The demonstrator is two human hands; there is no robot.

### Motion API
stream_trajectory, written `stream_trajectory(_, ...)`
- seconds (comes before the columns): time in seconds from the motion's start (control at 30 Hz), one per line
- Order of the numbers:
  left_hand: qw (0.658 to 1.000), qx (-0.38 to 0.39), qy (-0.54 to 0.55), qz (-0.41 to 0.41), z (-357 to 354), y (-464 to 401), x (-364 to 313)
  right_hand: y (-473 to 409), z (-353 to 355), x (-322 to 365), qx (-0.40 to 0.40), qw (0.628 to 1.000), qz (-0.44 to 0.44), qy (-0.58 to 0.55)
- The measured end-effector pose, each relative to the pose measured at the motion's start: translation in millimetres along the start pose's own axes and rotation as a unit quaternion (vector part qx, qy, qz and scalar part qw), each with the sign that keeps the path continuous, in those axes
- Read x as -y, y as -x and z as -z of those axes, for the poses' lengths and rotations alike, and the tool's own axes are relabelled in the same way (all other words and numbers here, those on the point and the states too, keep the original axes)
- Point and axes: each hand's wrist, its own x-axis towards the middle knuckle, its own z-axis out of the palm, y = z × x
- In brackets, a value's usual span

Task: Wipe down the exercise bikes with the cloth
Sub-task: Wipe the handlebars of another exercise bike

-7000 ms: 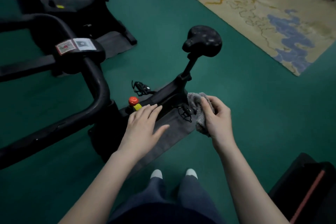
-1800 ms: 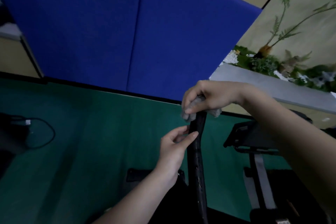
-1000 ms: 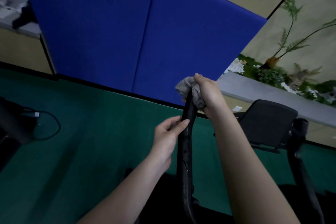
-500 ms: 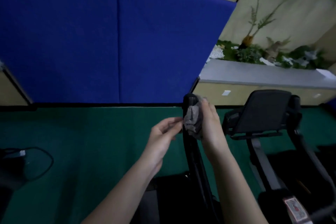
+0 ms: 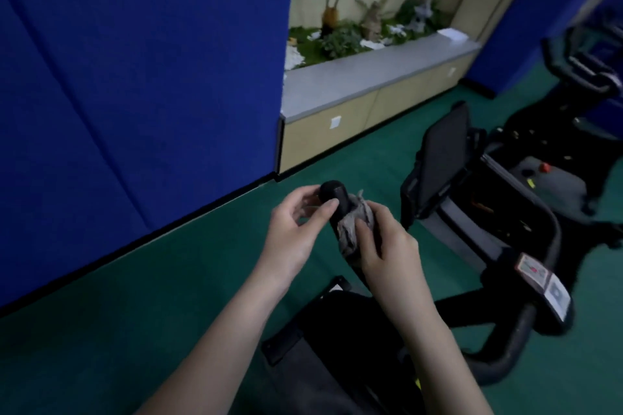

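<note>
A black handlebar end of the exercise bike pokes up in the middle of the view. My right hand holds a grey cloth wrapped around the bar just below its tip. Beside the tip is my left hand, its thumb touching the bar's left side and its fingers curled loosely behind. The bike's curved black bar, with stickers on it, runs off to the right.
A blue padded partition stands along the left. A grey-topped low cabinet with plants lies behind it. A black screen holder and a second bike stand on the green floor to the right.
My view has tipped down and turned right, so the bar end points toward me. The cloth in my right hand has slid down below the tip. My left thumb now rests on the bar.
</note>
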Motion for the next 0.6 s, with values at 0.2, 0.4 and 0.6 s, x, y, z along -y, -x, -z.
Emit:
stream_trajectory(0.2, 0.999, 0.039, 0.029, 0.023, 4.4, -2.7, -0.8, 28.5, 3.3, -6.6, 0.005, 0.996, -0.069, 0.057)
stream_trajectory(0.4, 0.999, 0.035, 0.005, 0.014, 4.4, -1.0, 2.8, 31.5, -0.2, 1.4, -0.003, 0.994, -0.072, 0.080)
stream_trajectory(0.6, 0.999, 0.027, -0.031, 0.016, 2.2, 3.5, 2.3, 41.0, 15.3, -12.9, 0.012, 0.993, -0.096, 0.069)
